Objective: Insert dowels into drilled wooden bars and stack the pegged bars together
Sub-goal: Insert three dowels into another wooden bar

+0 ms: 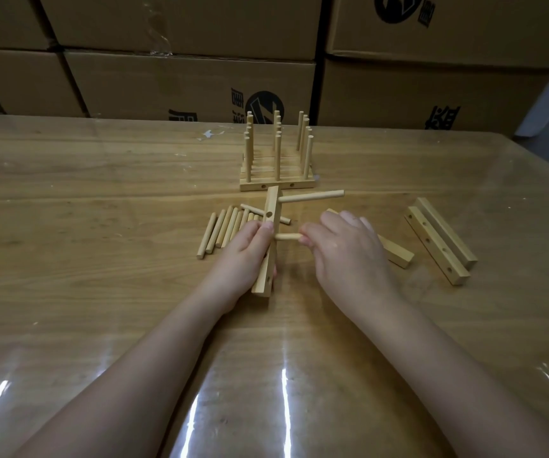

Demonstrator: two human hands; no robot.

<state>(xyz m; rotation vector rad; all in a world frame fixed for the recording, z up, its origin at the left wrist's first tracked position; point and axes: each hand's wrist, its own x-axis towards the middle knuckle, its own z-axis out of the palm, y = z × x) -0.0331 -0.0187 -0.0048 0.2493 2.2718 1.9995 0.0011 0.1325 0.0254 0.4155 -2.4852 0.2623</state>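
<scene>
At frame centre your left hand (250, 247) grips the drilled bar (270, 241) steady while your right hand (342, 241) pinches a dowel (288, 237), apparently pressing it into the middle hole. Pegged bars (278, 170) wait above.

The wooden counter (101, 200) carries a glossy clear cover. Stacked cardboard boxes (180, 77) with black printed marks stand behind its far edge. Small white scraps (212, 133) lie near that edge.
</scene>
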